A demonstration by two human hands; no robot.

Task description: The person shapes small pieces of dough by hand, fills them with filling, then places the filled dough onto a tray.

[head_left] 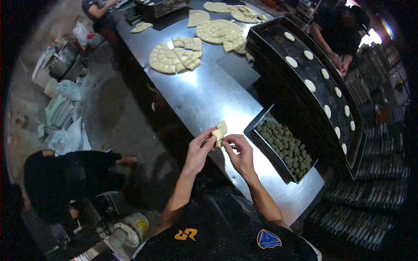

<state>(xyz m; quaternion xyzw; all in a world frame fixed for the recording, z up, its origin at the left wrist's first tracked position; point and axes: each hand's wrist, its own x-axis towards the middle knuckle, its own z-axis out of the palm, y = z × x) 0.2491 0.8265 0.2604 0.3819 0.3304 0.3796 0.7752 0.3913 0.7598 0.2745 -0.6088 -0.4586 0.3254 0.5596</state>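
Observation:
A pale piece of dough (pixel 220 132) is held up over the metal table's near edge. My left hand (pixel 201 149) is closed on its left side, the thumb and fingers pinching it. At the dough's lower right, the fingertips of my right hand (pixel 238 154) are pinched together against it. Whether anything lies inside the dough is hidden by my fingers. To the right of my hands stands a metal tray (pixel 254 130) heaped with dark greenish filling balls (pixel 285 148).
Cut dough slabs (pixel 174 58) lie farther up the metal table (pixel 204 98). A black baking tray (pixel 313 56) with several oval dough pieces runs along the right. One co-worker (pixel 339 39) stands beyond it, another (pixel 98 13) at the upper left. A person (pixel 74 174) is at the lower left.

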